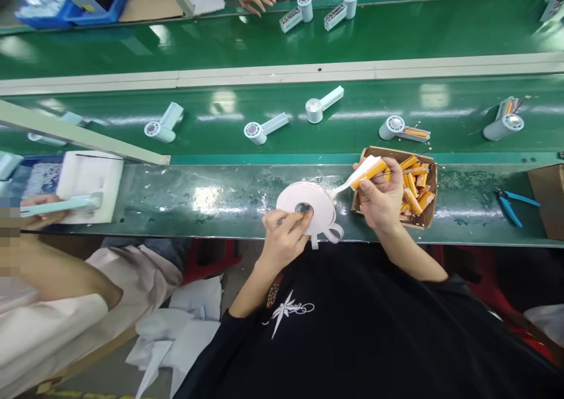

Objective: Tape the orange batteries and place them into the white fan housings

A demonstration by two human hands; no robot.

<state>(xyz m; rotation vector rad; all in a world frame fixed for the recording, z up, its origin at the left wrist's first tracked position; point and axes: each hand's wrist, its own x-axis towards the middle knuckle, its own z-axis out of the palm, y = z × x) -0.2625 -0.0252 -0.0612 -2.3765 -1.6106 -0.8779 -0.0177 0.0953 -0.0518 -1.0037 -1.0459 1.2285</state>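
Head view: slip, skew and snag risks along the worktop (235, 181)
Cardboard box (388, 151) sits open just under the right wrist; a low swing could catch its rim. White tape roll (289, 198) is at the worktop's near edge; a hard pull might drag it over. Right hand (382, 202): fingers closed around one orange cell (369, 175), above the box's left side; too tight a pinch could crease the wrap. Left hand (284, 237): fingers bent at the roll's core hole, firmness cannot be told; if light, the roll may spin. White strip (341, 188) spans roll to cell; a slanted pull would likely stick it askew. Loose tape loop (337, 232) could snag.
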